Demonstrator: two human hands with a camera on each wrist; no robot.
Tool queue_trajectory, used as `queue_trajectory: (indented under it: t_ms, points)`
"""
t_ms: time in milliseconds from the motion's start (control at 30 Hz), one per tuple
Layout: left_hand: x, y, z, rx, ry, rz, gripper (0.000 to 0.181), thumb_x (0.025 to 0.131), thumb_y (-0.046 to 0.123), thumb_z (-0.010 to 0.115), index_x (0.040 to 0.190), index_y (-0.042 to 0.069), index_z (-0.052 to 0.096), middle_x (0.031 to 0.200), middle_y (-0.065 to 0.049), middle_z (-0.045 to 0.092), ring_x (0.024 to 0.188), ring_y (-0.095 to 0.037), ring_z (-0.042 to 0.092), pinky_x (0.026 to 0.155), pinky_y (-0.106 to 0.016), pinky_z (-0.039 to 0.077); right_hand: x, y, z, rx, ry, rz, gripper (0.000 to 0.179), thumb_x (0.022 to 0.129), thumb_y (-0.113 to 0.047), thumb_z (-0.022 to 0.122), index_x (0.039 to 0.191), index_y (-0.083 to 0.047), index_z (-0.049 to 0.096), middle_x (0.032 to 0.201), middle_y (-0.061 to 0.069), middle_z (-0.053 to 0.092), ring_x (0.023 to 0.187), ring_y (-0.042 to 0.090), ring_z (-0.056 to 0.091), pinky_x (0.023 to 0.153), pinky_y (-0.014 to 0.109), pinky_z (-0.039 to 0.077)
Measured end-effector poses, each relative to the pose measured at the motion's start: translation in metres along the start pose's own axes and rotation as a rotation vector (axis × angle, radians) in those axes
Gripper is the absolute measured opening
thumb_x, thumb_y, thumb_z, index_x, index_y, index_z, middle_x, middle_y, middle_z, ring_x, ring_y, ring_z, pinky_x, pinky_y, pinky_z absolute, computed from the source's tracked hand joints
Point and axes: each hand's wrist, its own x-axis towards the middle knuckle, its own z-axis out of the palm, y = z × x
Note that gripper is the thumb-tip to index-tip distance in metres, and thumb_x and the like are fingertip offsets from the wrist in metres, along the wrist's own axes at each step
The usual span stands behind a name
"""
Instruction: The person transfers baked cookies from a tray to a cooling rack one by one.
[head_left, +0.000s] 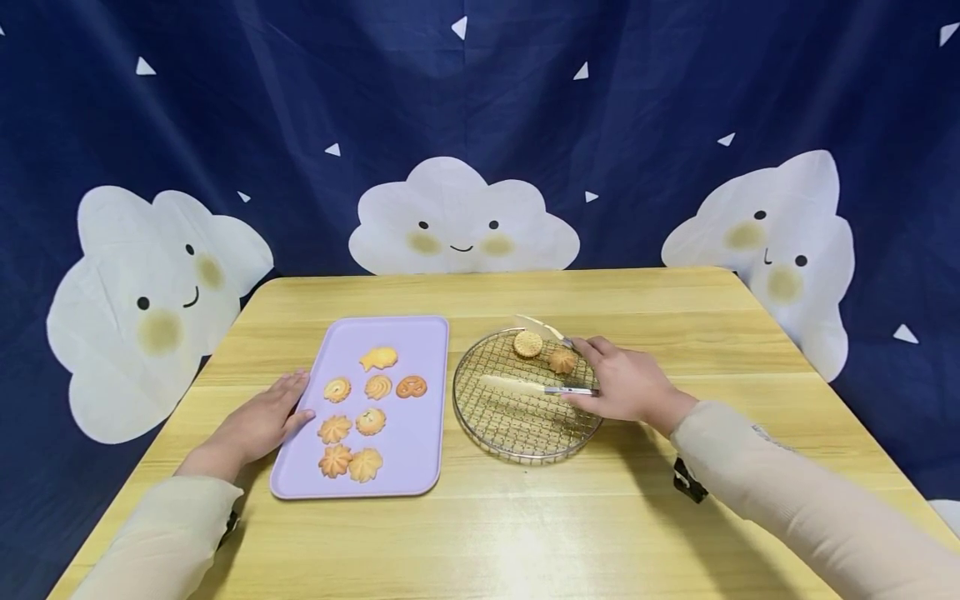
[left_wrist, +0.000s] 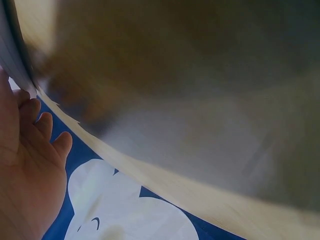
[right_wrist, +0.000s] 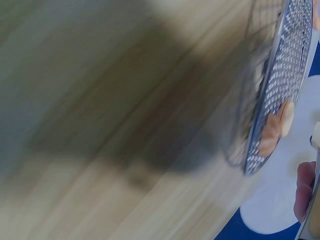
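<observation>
1. Currently, the tongs (head_left: 558, 389) are over the wire rack (head_left: 517, 421), the right hand (head_left: 626, 379) clamped round them beside the rack's right rim. Their two ends stand well apart, with the round cookie (head_left: 527, 345) and the brown ridged cookie (head_left: 562, 362) lying between them on the rack.
2. Only the head view shows both tong arms whole; the right wrist view catches part of the tongs at its edge, but gives the rack side-on, its two cookies close together near the rim.
3. Left of the rack, the left hand (head_left: 255, 417) rests at the far side of the lilac tray (head_left: 408, 442), thumb over its rim, fingers loose and gripping nothing that I can make out. The left wrist view adds its palm side.
4. Between rack and tray runs a narrow strip of table (head_left: 540, 525); more room lies in front of the rack, and a band of wood separates it from the table's back edge.
5. Counted: two cookies on the rack; eight on the tray left of it, including one fish shape and one pretzel; three smiling clouds (head_left: 464, 225) on the blue backdrop (head_left: 450, 108) behind the rack.
</observation>
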Motion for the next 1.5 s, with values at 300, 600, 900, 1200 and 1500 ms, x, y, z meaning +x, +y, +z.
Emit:
queue_trajectory:
  t_ms: [300,600,900,1200,1500]
  points:
    - [0.001,-0.001,0.001,0.002,-0.001,0.004,0.07,0.1,0.039,0.045,0.145,-0.011,0.024,0.149,-0.029,0.024,0.136,-0.046,0.021,0.109,-0.057,0.021,0.023,-0.027,0.0,0.017,-0.082,-0.037,0.093,0.083,-0.067,0.056,0.145,-0.001,0.036,0.138,0.028,0.044,0.077,0.032,0.066,0.036,0.022,0.038]
    - [0.0,-0.001,0.001,0.002,-0.003,0.005,0.07,0.1,0.039,0.045,0.145,-0.011,0.025,0.149,-0.029,0.024,0.136,-0.046,0.021,0.109,-0.057,0.022,0.04,-0.047,0.007,0.008,-0.12,-0.097,0.096,0.082,-0.073,0.05,0.145,-0.001,0.036,0.137,0.025,0.046,0.085,0.031,0.066,0.054,0.031,0.053]
    - [0.001,-0.003,0.001,0.007,0.006,0.005,0.069,0.1,0.038,0.046,0.145,-0.011,0.025,0.149,-0.029,0.025,0.136,-0.046,0.021,0.109,-0.057,0.022,0.054,-0.065,0.012,-0.005,-0.118,-0.145,0.094,0.082,-0.071,0.051,0.144,-0.002,0.038,0.136,0.022,0.049,0.073,0.025,0.066,0.042,0.024,0.045]
    - [0.001,-0.004,0.002,0.004,0.004,0.011,0.068,0.101,0.038,0.045,0.144,-0.011,0.026,0.149,-0.03,0.025,0.136,-0.047,0.021,0.109,-0.058,0.022,0.067,-0.079,0.015,-0.04,-0.167,-0.191,0.092,0.085,-0.072,0.045,0.145,-0.002,0.038,0.14,0.021,0.045,0.087,0.029,0.067,0.042,0.025,0.049]
    - [0.0,-0.001,0.0,-0.003,-0.006,0.01,0.068,0.101,0.037,0.045,0.145,-0.011,0.025,0.149,-0.03,0.024,0.136,-0.047,0.02,0.109,-0.058,0.021,0.077,-0.09,0.016,-0.072,-0.192,-0.205,0.087,0.087,-0.071,0.042,0.143,-0.005,0.041,0.137,0.016,0.05,0.097,0.026,0.064,0.055,0.029,0.055]
